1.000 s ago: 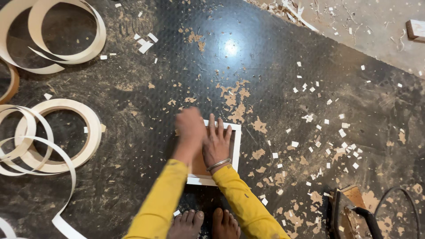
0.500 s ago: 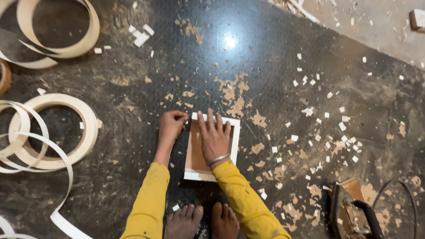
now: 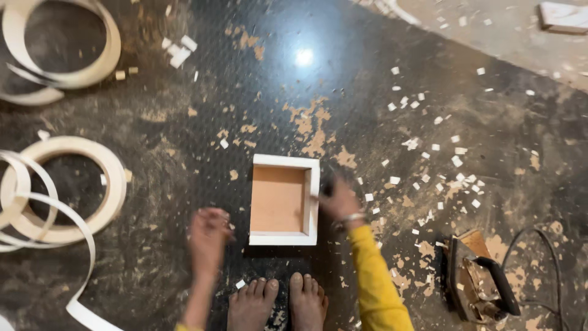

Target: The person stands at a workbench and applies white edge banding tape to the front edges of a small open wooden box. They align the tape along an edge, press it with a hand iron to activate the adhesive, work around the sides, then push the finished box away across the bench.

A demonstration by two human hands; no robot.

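One square white-edged wooden board (image 3: 283, 200) on dark floor (image 3: 184, 147), blurred right hand (image 3: 340, 202) at its edge, left hand (image 3: 208, 236) just beside it, fingers' grip unclear, two tape coils (image 3: 67, 184), one iron (image 3: 478, 279).

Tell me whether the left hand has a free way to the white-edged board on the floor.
Probably yes: the left hand hovers just left of the board, with only bare dark floor between them. The right hand is at its opposite edge.

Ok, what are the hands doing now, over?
Right hand blurred, touching the white-edged box at its right side. Left hand off the box, holding nothing. Iron sits apart, right. White scraps scattered around.
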